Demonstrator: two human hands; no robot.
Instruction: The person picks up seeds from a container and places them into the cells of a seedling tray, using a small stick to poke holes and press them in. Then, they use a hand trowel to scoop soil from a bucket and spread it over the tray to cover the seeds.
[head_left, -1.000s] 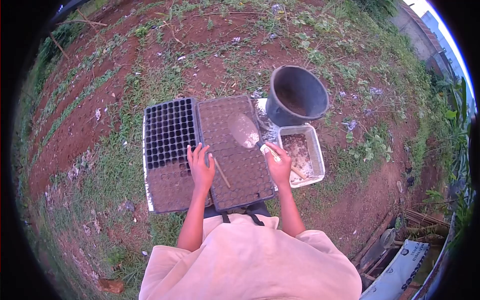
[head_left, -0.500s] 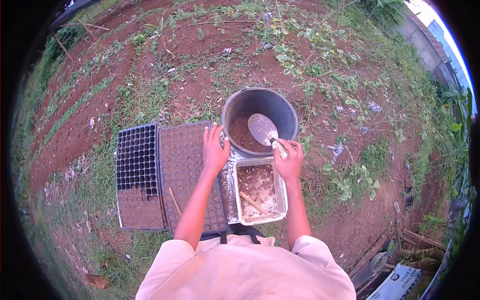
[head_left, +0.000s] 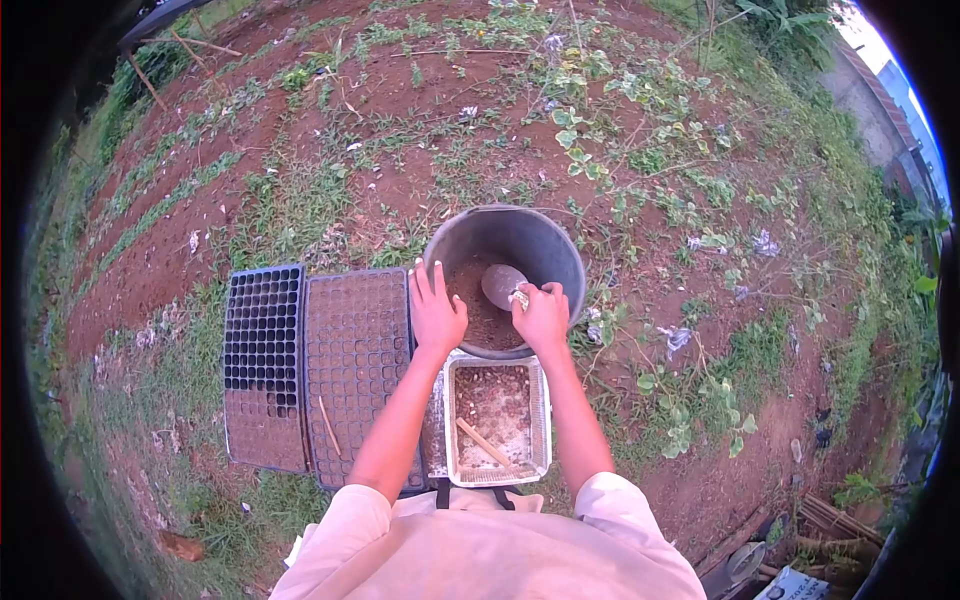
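My right hand (head_left: 541, 318) is closed round the patterned handle of a trowel (head_left: 501, 285), whose blade is down inside the dark bucket (head_left: 553, 245), at the brown soil (head_left: 470, 315). Against the bucket's left side rests my left hand (head_left: 437, 312), fingers apart and holding nothing. Just below the bucket, between my forearms, lies a pale rectangular tray (head_left: 545, 420) with some dark material and a wooden stick (head_left: 484, 443) in it.
Left of my left forearm is a soil-filled seedling tray (head_left: 355, 340) with a thin stick (head_left: 330, 427) on it. Beside it lies another seedling tray (head_left: 262, 340), its upper cells unfilled. Weeds and red soil surround everything; a wall (head_left: 870, 110) stands at upper right.
My right hand has lowered the trowel deeper into the bucket, towards the soil. My left hand has shifted from above the seedling tray's edge onto the bucket's side. The view has shifted slightly.
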